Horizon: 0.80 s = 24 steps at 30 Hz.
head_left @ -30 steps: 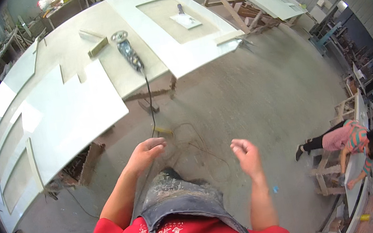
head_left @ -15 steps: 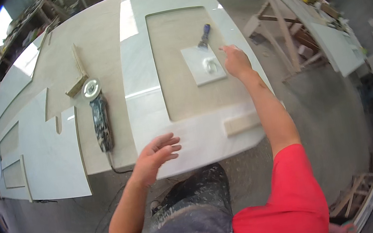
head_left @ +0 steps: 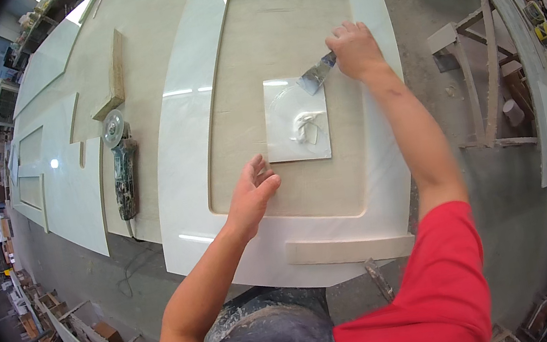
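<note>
My right hand (head_left: 356,49) is closed around the handle of a putty knife (head_left: 317,74). The wide metal blade points left and down, over the upper right corner of a small white square tile (head_left: 279,131). A lump of white paste (head_left: 306,128) sits on that tile, with a thin smear above it. My left hand (head_left: 254,195) is held near the tile's lower left corner, fingers apart and holding nothing. Under both hands lies a large glossy white slab (head_left: 182,177) with a rounded rectangular cut-out, where the tile rests on a beige surface (head_left: 242,55).
An angle grinder (head_left: 125,179) with its cord lies left of the slab, below a wooden block (head_left: 111,89). A pale strip (head_left: 349,249) lies along the slab's near edge. More cut white panels (head_left: 72,197) are at the left; a wooden trestle (head_left: 485,75) stands at the right.
My right hand has taken hold of the putty knife and brought its blade over the tile. My left hand has moved up and right toward the tile. The view has shifted.
</note>
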### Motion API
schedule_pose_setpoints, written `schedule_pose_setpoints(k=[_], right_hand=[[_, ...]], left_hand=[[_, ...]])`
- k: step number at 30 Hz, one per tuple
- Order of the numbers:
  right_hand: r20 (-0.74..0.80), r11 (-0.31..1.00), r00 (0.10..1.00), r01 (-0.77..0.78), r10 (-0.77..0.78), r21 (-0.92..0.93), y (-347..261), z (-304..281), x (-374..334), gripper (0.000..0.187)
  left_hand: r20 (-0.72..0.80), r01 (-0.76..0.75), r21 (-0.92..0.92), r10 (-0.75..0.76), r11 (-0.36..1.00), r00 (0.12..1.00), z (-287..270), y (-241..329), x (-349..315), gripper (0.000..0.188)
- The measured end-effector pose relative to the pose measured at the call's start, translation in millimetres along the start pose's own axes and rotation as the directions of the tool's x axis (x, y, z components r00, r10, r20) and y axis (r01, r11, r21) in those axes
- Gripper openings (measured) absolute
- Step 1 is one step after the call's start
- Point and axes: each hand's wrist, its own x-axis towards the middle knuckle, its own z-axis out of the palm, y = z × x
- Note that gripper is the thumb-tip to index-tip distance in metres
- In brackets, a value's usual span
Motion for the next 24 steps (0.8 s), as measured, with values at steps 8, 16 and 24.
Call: schedule_pose_setpoints(k=[8,16,24], right_hand=[[0.567,0.236,0.799,-0.601,0.198,0.764,-74.1,-24.0,-141.4,0.033],[0.734,-0.599,0.663,-0.531,0.147,0.6,-118.4,-58.8,-173.9,0.04],[0.673,-0.827,0.727,-0.293,0.132,0.479,-168.1,-98.4,-210.7,0.038]], left_hand=[[-0.185,-0.004,0.172,0.036,0.985,0.982,29.5,2.9,12.7,0.078],[-0.182,0.184,-0.111,-0.203,0.977,0.962,1.3,-0.4,48.2,0.054],[-0.257,-0.122,-0.741,-0.11,0.66,0.96,21.3,16.3,23.8,0.037]])
